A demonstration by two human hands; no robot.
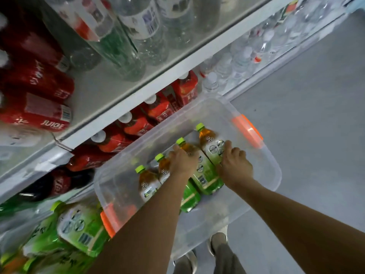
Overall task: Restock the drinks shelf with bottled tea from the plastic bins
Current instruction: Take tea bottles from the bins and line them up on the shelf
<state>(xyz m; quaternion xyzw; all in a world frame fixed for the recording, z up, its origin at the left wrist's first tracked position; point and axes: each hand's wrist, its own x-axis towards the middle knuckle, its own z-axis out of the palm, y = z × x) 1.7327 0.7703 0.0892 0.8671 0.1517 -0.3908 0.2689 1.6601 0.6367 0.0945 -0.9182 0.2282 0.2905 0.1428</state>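
Head view, looking down: a clear plastic bin (262,186) with orange latch handles (247,131) sits on the grey floor (308,86) right against the drinks shelf (126,99). Four green-capped bottles of tea lie in a row inside it. Both arms reach in. Left hand (182,162) has its fingers curled over a green-label tea bottle (203,175) near its shoulder, with a second bottle (164,169) just beside that hand. Right hand (235,165) wraps the next tea bottle (212,145), thumb up on the label. Leftmost bottle (147,182) lies untouched. On the low shelf, red-label bottles (136,125) stand in a line; more green tea bottles (79,230) sit at bottom left. Above, clear water bottles (138,36) and red juice bottles (39,107). Shoes (217,244) show under the bin.
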